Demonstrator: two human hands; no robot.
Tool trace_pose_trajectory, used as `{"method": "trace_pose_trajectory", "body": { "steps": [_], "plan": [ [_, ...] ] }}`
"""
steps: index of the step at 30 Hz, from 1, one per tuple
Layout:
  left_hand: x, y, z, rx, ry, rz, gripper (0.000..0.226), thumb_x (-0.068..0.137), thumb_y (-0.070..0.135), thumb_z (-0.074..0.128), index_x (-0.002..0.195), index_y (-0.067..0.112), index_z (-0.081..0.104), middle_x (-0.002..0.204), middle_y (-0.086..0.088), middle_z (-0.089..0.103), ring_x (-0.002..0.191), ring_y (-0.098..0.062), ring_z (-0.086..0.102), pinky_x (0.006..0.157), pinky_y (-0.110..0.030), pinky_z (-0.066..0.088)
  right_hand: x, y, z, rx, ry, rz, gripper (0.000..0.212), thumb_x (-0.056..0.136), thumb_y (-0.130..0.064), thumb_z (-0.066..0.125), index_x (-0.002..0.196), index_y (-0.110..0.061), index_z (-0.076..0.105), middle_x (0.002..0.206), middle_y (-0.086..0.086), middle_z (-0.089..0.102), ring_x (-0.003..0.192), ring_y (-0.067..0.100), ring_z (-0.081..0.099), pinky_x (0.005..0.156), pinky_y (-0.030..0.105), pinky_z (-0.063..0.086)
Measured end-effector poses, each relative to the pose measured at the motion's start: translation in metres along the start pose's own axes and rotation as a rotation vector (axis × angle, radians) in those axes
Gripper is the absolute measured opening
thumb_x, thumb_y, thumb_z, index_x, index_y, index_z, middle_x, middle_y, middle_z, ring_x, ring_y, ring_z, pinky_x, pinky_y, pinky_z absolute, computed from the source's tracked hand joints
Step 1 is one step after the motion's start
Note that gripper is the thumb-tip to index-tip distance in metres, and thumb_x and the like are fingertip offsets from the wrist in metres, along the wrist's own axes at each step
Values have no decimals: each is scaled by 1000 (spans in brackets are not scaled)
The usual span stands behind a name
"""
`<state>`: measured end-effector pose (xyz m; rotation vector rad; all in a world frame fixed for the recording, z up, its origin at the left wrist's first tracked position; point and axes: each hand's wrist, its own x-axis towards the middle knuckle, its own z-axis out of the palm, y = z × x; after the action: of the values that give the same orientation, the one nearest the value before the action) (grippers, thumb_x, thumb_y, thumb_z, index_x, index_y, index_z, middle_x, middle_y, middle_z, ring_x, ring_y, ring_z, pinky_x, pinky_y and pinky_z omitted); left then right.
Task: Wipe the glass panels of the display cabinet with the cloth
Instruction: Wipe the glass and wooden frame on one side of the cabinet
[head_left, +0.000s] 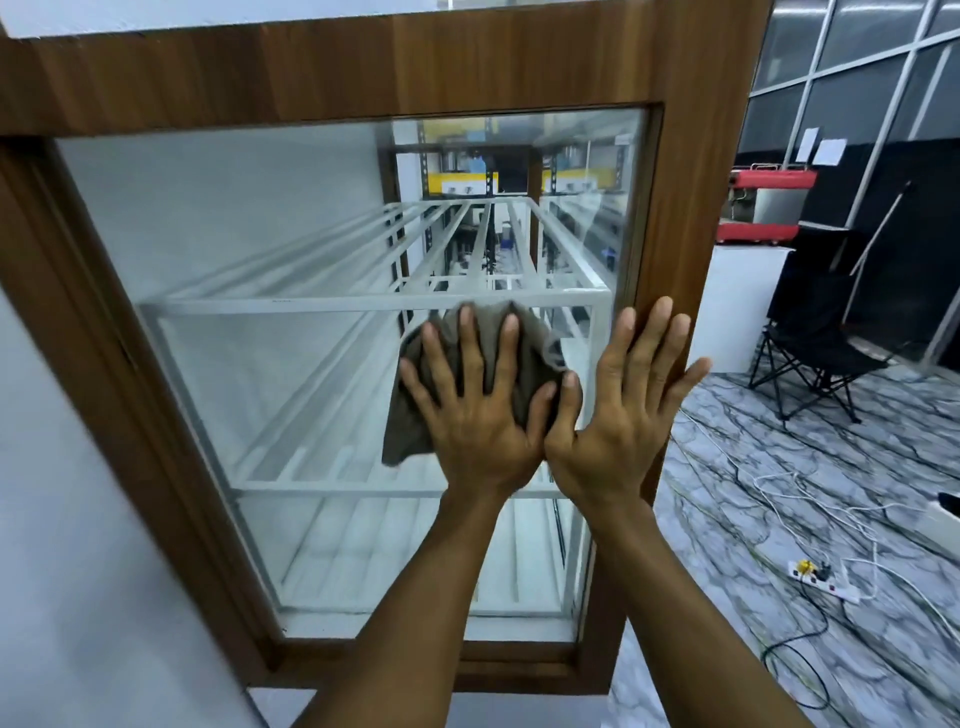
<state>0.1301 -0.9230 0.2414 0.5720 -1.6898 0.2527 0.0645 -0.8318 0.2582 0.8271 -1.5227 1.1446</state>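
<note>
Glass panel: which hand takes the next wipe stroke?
Left. The left hand presses the cloth flat on the glass panel, fingers spread. The right hand is bare, its fingers resting on the wooden frame at the panel's edge.

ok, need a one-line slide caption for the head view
Left hand presses a grey cloth flat against the cabinet's glass panel while the right hand lies flat at the wooden frame.

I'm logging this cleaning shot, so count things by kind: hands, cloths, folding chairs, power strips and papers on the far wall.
Hands: 2, left hand and right hand
Cloth: 1
Chair: 1
Power strip: 1
Papers: 2
Total: 7
</note>
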Motion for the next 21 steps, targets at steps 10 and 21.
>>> {"method": "trace_pose_trajectory", "body": {
  "steps": [10, 21],
  "plan": [
    [17, -47, -14, -6, 38, -13, 73, 103, 59, 44, 163, 23, 24, 170, -10, 16, 158, -47, 10, 124, -70, 4, -20, -17, 24, 71, -49, -197, 45, 109, -15, 41, 151, -2, 45, 161, 20, 32, 161, 28, 0, 129, 56, 3],
    [13, -63, -24, 19, -14, -98, 75, 102, 57, 44, 164, 20, 22, 170, -19, 18, 156, -51, 8, 124, -71, 0, -21, -20, 37, 42, -111, -241, 56, 103, -17, 47, 157, -11, 36, 165, 15, 27, 160, 28, 4, 128, 60, 0]
  ]
}}
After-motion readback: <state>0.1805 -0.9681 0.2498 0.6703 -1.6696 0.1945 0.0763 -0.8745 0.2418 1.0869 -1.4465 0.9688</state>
